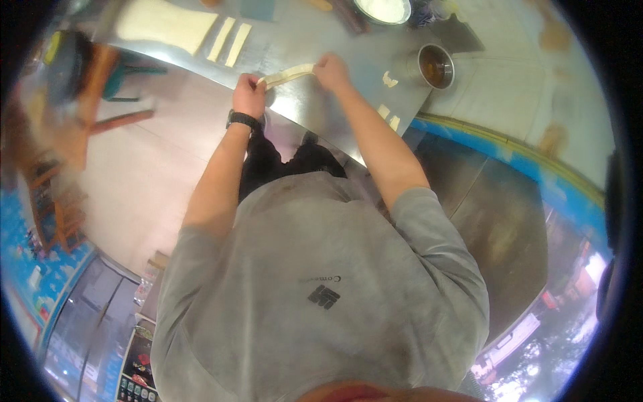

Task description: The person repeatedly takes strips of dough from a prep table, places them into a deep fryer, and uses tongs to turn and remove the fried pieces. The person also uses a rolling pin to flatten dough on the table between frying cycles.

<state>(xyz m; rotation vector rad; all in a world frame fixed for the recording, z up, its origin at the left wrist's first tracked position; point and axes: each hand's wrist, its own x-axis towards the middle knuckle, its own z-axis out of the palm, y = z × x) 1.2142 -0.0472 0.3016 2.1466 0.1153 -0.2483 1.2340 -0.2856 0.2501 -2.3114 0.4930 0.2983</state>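
Both hands are clamped on one strip of dough [288,74], and I see it stretched between them above the near edge of the steel table [321,107]. My left hand [249,95] pinches the strip's left end with the fingers curled shut around it; a black wristwatch [242,120] sits on that wrist. My right hand [331,71] grips the other end, knuckles up, so the two hands are apart with the pale strip sagging slightly between them.

Farther back on the table I make out two more cut strips [229,41] lying side by side, just beside a larger flat sheet of dough [166,24]. To the right of my right hand stands a round metal cup [435,65] holding something dark, with a small scrap of dough [389,80] near it and two little pieces [388,116] closer to the table's edge. A white bowl [383,9] sits at the far side, partly cut off. I wear a grey shirt [321,288].
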